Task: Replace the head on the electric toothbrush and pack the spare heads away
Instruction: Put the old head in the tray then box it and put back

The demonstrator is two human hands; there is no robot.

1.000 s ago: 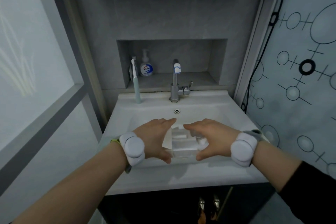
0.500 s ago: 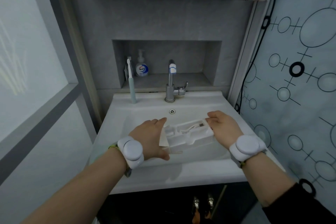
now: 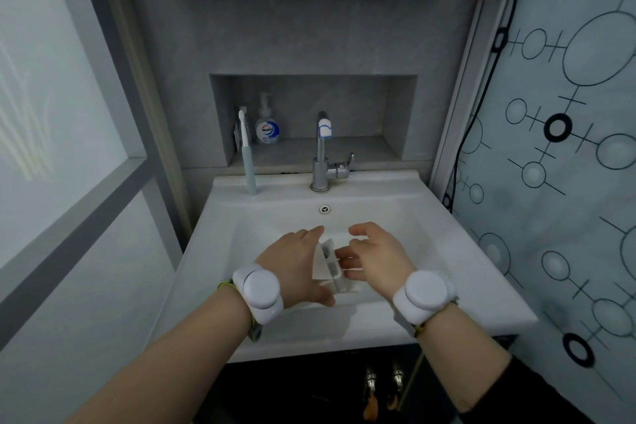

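Observation:
A pale green electric toothbrush (image 3: pixel 248 162) with a white head stands upright at the back left of the sink rim. Over the basin, my left hand (image 3: pixel 296 265) and my right hand (image 3: pixel 375 258) hold a white plastic tray-like box (image 3: pixel 332 267) between them. The left hand grips its left end and flap. The right hand's fingers press on its right part, covering most of it. The box's contents are hidden.
The white sink (image 3: pixel 464 272) fills the middle, with a chrome tap (image 3: pixel 323 155) at the back. A soap pump bottle (image 3: pixel 266 127) stands in the wall niche. A black cable (image 3: pixel 481 107) hangs along the right wall.
The right hand, at the tray's far right end half a second ago, has come left over the tray. The tray now looks shorter, mostly hidden between the hands.

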